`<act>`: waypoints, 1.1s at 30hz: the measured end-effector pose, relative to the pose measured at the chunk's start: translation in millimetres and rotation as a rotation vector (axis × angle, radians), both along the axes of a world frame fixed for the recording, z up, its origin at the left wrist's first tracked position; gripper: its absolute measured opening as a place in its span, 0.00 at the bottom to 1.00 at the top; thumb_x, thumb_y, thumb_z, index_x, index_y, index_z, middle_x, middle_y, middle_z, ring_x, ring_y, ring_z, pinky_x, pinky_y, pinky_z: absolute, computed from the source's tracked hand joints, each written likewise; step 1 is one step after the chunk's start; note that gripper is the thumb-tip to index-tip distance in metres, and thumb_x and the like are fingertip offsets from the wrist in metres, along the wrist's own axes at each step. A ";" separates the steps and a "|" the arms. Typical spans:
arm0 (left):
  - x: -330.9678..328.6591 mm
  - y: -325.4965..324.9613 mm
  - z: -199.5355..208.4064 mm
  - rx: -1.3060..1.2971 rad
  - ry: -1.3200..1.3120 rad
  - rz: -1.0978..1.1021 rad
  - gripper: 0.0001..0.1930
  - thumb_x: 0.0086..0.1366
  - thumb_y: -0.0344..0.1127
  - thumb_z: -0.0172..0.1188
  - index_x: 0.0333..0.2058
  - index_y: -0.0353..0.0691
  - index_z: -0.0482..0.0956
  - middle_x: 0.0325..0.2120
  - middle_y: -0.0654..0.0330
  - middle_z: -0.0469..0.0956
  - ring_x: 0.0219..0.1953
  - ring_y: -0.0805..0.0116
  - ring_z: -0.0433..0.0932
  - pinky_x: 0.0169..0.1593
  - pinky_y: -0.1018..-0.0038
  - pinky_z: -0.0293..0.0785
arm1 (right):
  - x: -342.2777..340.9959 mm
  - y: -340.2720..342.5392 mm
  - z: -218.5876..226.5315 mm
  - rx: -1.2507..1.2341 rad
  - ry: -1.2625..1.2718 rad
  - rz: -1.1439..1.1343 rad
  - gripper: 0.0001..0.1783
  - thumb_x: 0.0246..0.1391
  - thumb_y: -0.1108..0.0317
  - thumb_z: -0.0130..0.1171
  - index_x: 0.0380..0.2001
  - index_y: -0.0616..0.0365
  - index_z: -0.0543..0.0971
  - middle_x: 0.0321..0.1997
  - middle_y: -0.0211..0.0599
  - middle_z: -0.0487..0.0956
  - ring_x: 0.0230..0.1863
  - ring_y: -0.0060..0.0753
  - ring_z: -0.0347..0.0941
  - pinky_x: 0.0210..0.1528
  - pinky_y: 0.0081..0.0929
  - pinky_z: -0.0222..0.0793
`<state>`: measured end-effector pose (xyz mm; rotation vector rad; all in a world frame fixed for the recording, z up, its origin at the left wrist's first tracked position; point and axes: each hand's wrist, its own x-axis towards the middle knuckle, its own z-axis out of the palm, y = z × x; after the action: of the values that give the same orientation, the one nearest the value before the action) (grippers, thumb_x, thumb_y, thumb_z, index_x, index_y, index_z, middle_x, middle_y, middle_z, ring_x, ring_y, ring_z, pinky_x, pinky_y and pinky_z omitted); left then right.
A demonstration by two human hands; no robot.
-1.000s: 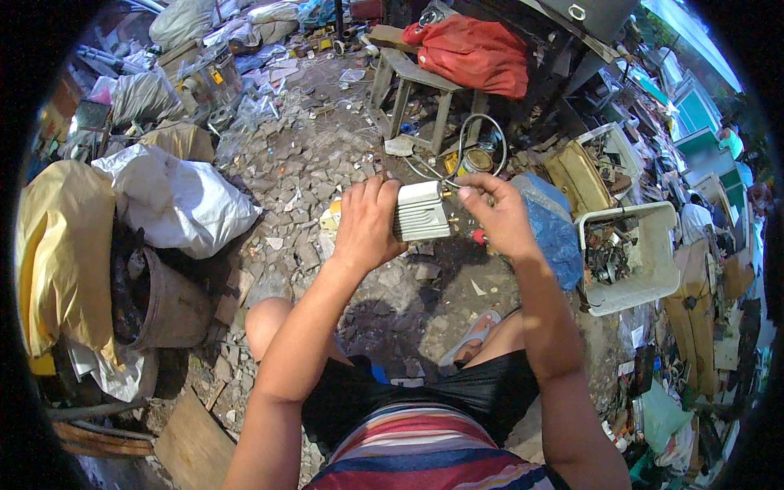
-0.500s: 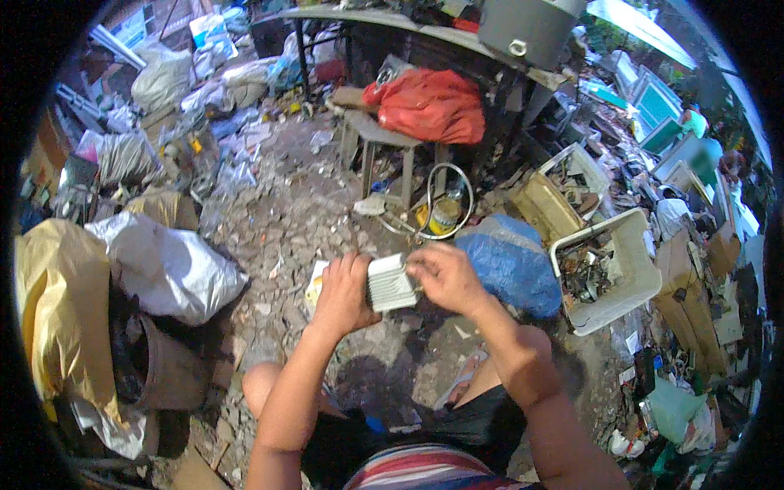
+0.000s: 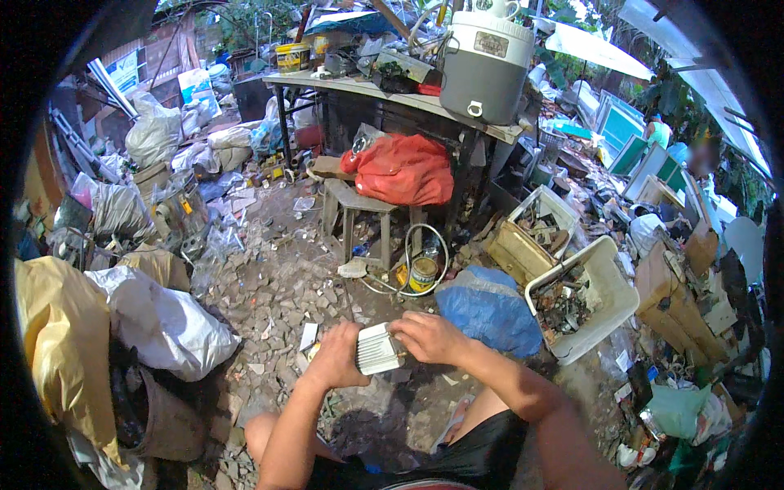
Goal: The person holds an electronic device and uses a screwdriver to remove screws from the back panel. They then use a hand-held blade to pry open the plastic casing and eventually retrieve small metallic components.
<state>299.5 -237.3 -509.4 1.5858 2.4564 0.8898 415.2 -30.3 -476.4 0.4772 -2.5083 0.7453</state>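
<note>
A small off-white, box-shaped piece with a ribbed face point(image 3: 378, 351) is held over the ground in front of my knees. My left hand point(image 3: 336, 358) is wrapped round its left end. At the piece's upper right corner, my right hand point(image 3: 428, 336) has its fingers bent and pressed together, pinching the edge. Whether a smaller part sits between those right fingertips is too fine to make out. A white flat piece point(image 3: 308, 336) shows on the ground just beyond my left hand.
Ahead stands a wooden stool point(image 3: 359, 219) bearing a red sack point(image 3: 404, 169). A blue sack point(image 3: 487, 310) and a white bin of scraps point(image 3: 608, 298) lie to the right. White and yellow sacks point(image 3: 175, 314) crowd the left. Behind is a table with a grey drinks cooler point(image 3: 483, 77). Another person point(image 3: 658, 133) is far right.
The view has tipped upward, showing more of the table and cooler. Both hands keep hold of the ribbed piece, which appears lower and slightly left, and turned a little.
</note>
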 end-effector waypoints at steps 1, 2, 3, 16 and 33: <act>1.8 -0.7 1.1 -0.011 0.029 0.020 0.44 0.27 0.38 0.74 0.48 0.37 0.67 0.41 0.48 0.70 0.48 0.46 0.69 0.51 0.58 0.66 | 2.2 -1.3 6.5 -0.014 -0.075 -0.044 0.12 0.53 0.65 0.59 0.39 0.57 0.77 0.33 0.43 0.75 0.34 0.49 0.74 0.36 0.37 0.70; 3.2 -1.2 2.5 -0.021 0.059 0.040 0.45 0.25 0.38 0.74 0.48 0.37 0.67 0.41 0.48 0.70 0.47 0.46 0.69 0.51 0.59 0.66 | 6.1 -4.7 15.8 -0.026 -0.149 -0.087 0.12 0.54 0.63 0.58 0.39 0.58 0.76 0.35 0.45 0.76 0.36 0.50 0.75 0.38 0.39 0.71; 4.1 -2.2 4.9 -0.033 0.102 0.041 0.46 0.25 0.38 0.75 0.49 0.37 0.66 0.42 0.48 0.69 0.47 0.46 0.69 0.51 0.57 0.66 | 7.2 -7.8 21.9 -0.038 -0.223 -0.132 0.13 0.55 0.61 0.58 0.39 0.58 0.76 0.38 0.46 0.77 0.38 0.52 0.75 0.40 0.40 0.72; 7.7 -6.1 7.8 0.050 0.175 0.077 0.48 0.25 0.39 0.75 0.52 0.37 0.64 0.45 0.47 0.68 0.49 0.44 0.67 0.52 0.56 0.63 | -0.5 -18.4 15.3 -0.110 -0.138 -0.293 0.14 0.54 0.58 0.59 0.31 0.58 0.79 0.22 0.45 0.74 0.25 0.46 0.72 0.28 0.37 0.66; 3.8 -8.2 3.8 0.023 0.176 0.122 0.46 0.27 0.36 0.76 0.51 0.38 0.65 0.46 0.50 0.68 0.51 0.48 0.67 0.52 0.58 0.64 | 1.1 -22.5 24.2 -0.222 -0.242 -0.257 0.16 0.46 0.64 0.62 0.40 0.57 0.77 0.16 0.38 0.68 0.19 0.37 0.67 0.24 0.34 0.61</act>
<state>303.3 -245.5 -505.6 1.6007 2.6982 0.8297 416.3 -52.7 -452.2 -0.0158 -2.5945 1.0126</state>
